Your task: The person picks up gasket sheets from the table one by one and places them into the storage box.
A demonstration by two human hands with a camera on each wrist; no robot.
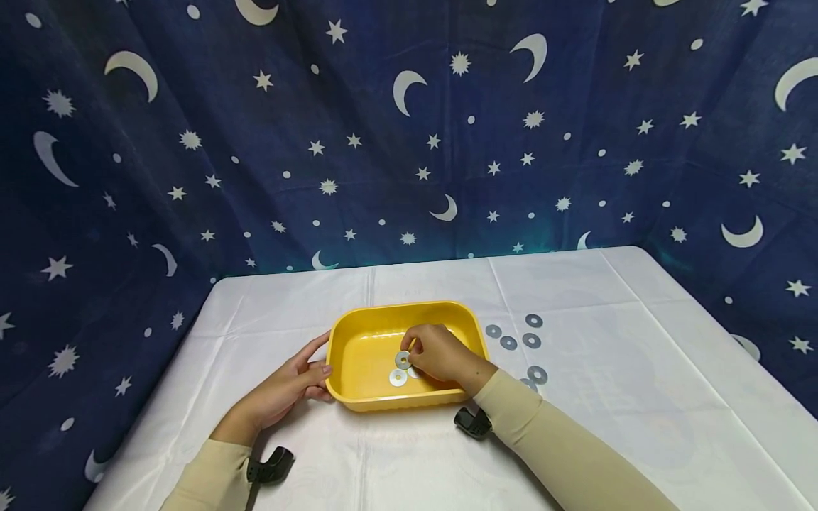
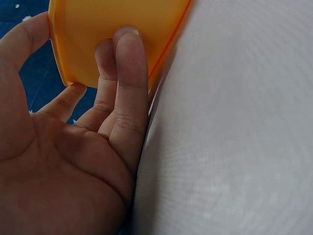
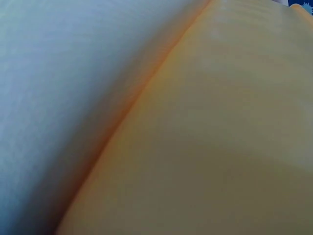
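A yellow rectangular tray (image 1: 364, 407) stands on the white-covered table. My left hand (image 1: 287, 387) holds its left end, with the thumb at the rim. In the left wrist view, fingers (image 2: 131, 63) lie against the tray's outer wall (image 2: 83, 29). Reaching over the front rim, my right hand (image 1: 439, 353) pinches a flat metal washer (image 1: 402, 360) between thumb and fingertips, low inside the tray. Another washer (image 1: 397, 377) lies on the tray floor just below it, and one more is partly hidden by the hand. The tray's side fills the right wrist view, without the hand.
Several grey washers (image 1: 532, 341) lie scattered on the table right of the tray, one partly covered by the right sleeve (image 1: 530, 419). A white cloth (image 1: 639, 397) with creases covers the table. Behind hangs a dark blue curtain (image 1: 383, 142) with moons and stars.
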